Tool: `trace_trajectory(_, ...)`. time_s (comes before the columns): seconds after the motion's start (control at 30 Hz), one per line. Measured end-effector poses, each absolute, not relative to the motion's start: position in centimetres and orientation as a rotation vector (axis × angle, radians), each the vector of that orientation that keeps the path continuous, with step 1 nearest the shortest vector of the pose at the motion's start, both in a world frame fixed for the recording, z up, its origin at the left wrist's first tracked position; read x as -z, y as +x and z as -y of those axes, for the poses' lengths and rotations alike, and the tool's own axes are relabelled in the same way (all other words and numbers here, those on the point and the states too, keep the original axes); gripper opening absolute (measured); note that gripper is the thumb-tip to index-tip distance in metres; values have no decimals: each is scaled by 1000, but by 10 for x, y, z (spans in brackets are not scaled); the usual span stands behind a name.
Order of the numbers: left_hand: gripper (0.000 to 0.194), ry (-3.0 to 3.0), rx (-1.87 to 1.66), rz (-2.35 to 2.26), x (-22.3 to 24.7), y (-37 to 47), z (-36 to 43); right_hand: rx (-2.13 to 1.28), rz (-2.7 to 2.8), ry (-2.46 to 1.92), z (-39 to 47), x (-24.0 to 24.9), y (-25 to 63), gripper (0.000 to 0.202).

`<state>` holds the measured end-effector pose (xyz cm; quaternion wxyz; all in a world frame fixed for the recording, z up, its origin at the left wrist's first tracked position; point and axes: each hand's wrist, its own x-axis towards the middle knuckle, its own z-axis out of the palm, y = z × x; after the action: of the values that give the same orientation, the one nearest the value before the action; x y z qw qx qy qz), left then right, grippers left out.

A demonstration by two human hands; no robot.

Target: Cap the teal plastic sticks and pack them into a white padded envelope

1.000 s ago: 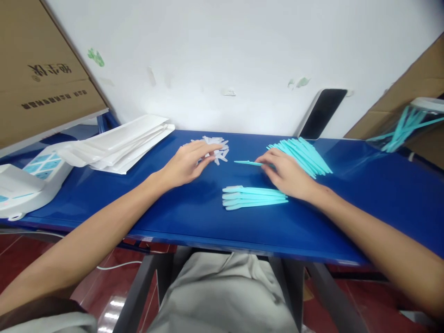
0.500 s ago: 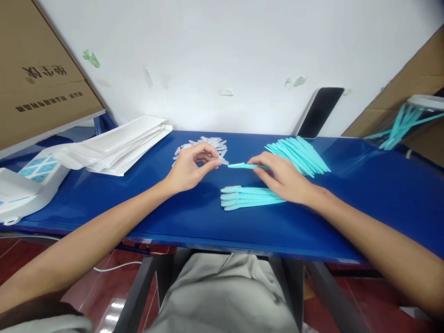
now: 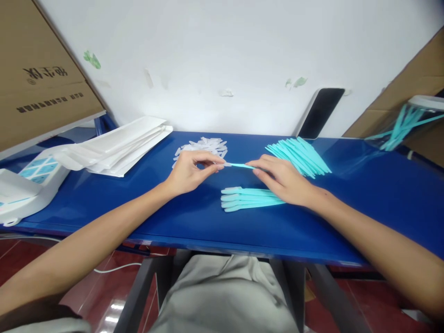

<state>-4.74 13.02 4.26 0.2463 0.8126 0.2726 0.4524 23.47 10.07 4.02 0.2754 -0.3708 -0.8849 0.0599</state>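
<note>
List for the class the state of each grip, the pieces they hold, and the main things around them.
Left grip: closed, pinching the clear cap
Right grip: closed on the turquoise stick
Clear cap: at the stick's tip; full seating unclear
Turquoise stick: held off the table
Cap pile: loose, scattered
Stick pile: heaped, fanned
Stick row: laid side by side
Phone: propped, screen dark
White packets: stacked, overlapping

A brown cardboard box [image 3: 52, 41] with dark printing stands at the left. Near it, flat white sleeves [image 3: 121, 143] lie loosely stacked, their near end against a white holder [image 3: 52, 187] with light-blue panels [image 3: 40, 170]. A dark-screened phone [image 3: 322, 113] leans on the white wall [image 3: 194, 55], which bears green patches [image 3: 92, 60]. More cardboard [image 3: 388, 101] stands at the right. Below, a white cable [image 3: 120, 266], apparently lying on the red floor [image 3: 100, 287], is partly hidden.
</note>
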Motion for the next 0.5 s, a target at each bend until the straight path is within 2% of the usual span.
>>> trace_trajectory(0.5,17,2212,-1331,-717,-43,-47,-128,-153,2387,-1003,-98,-43,236,40)
